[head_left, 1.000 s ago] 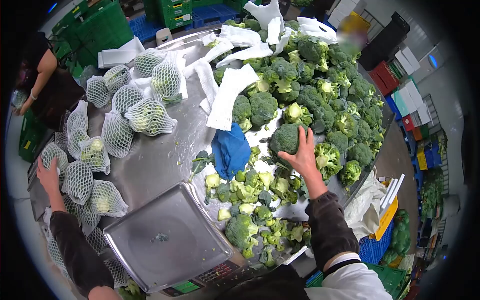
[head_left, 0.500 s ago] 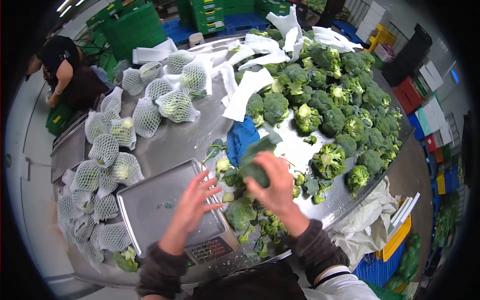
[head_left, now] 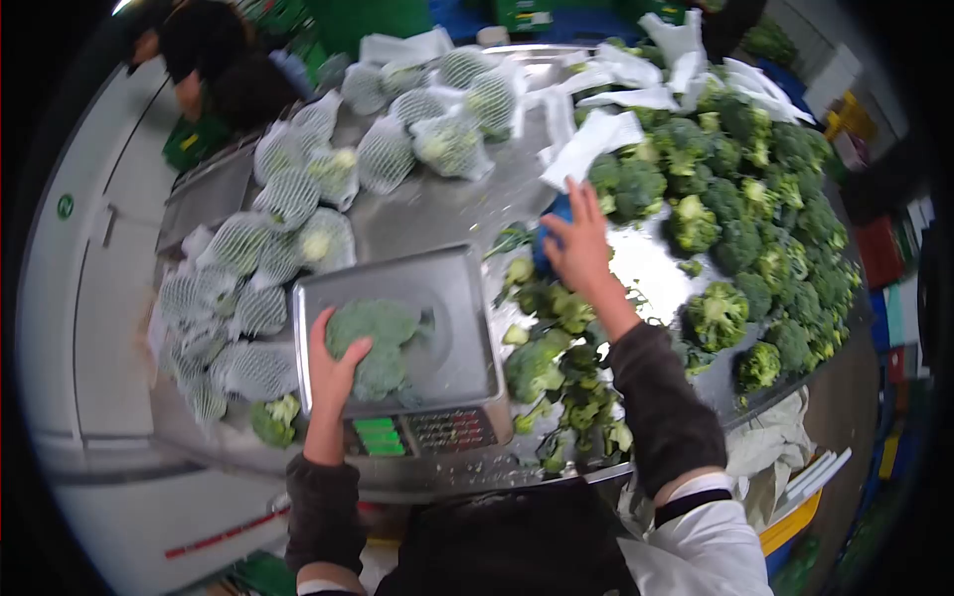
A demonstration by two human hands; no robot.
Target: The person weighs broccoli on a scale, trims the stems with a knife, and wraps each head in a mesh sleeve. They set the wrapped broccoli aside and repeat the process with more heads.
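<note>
My left hand (head_left: 336,366) is closed around the left side of a broccoli head (head_left: 376,338), which rests on the steel pan of a scale (head_left: 452,298). The scale's display (head_left: 379,435) glows green. My right hand (head_left: 584,248) reaches over the table with fingers outstretched and holds nothing that I can see. Its fingertips are at the near end of a white foam net sleeve (head_left: 588,149). Partly hidden behind that hand lies a blue cloth (head_left: 550,230). Broccoli trimmings (head_left: 571,368) are piled right of the scale.
Net-wrapped broccoli heads (head_left: 384,154) line the left and far left of the steel table (head_left: 397,219). A big heap of bare broccoli (head_left: 740,209) covers the right side, with more white sleeves (head_left: 681,50) on top. Another person (head_left: 214,50) is at the upper left.
The broccoli head has gone from my right hand onto the scale, with my left hand now on it. My right hand has moved up toward the white sleeve. The view has shifted.
</note>
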